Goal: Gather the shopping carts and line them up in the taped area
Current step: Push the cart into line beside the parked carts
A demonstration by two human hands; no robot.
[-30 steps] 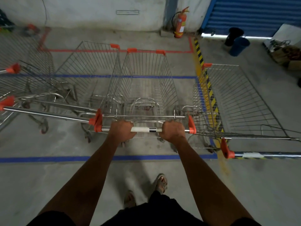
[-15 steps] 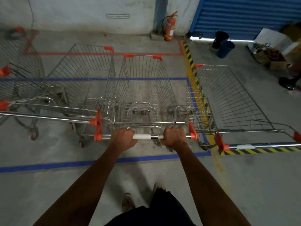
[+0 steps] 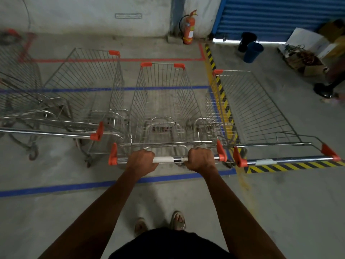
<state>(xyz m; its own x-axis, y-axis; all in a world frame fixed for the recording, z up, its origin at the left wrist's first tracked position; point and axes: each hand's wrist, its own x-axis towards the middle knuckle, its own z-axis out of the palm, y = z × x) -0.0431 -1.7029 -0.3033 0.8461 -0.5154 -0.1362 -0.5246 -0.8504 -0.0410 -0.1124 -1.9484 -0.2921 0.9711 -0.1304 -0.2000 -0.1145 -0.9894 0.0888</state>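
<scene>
A wire shopping cart with orange corner caps stands straight ahead of me, inside the blue tape rectangle. My left hand and my right hand both grip its handle bar, one on each side of a white tape wrap. Another cart stands close on its left, with its handle a little further forward. A third cart stands on the right, over the yellow-black striped line. A fourth cart is partly cut off at the far left.
A red fire extinguisher stands at the back wall beside a pillar. Two dark bins and boxes of clutter sit before a blue roller shutter at the right. Red tape marks the floor further back. My sandalled feet are below.
The cart I hold has shifted to the right, away from the left cart and close beside the right cart's handle. My view has swung slightly to the right.
</scene>
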